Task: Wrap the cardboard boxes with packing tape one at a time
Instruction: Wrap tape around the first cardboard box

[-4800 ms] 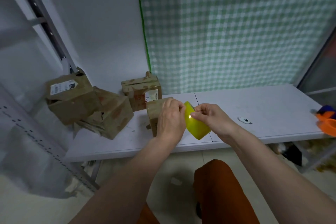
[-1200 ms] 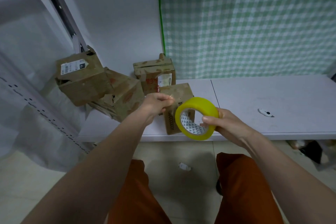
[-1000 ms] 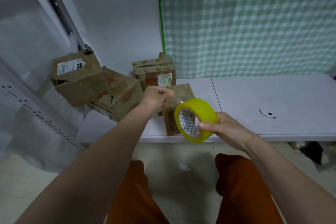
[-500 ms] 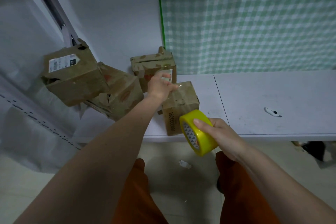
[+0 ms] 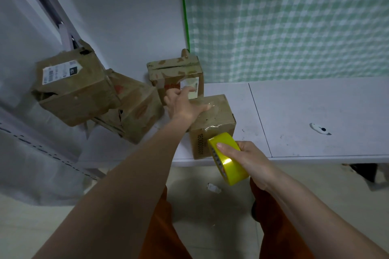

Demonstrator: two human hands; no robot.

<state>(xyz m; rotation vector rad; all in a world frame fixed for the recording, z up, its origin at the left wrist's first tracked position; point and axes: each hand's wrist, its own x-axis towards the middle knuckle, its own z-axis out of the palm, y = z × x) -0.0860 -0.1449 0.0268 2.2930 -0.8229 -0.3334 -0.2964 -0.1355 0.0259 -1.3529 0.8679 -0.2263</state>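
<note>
Head view — left hand (image 5: 185, 105) flat on box (image 5: 212, 124) (taped); right hand (image 5: 247, 159) grips tape roll (image 5: 228, 159) just below

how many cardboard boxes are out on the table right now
4. The small box sits at the front edge under the left hand; the labelled box stands behind it by the wall; the crushed box and tilted box are piled left. Others may be hidden.

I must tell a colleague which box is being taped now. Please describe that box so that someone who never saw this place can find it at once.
Look at the white table below the green checked curtain. Near its front edge stands one small cardboard box, apart from the worn boxes piled on the left. Only this box has clear tape across its top, the left hand resting on it and the right hand holding a yellow tape roll beside it.
</note>
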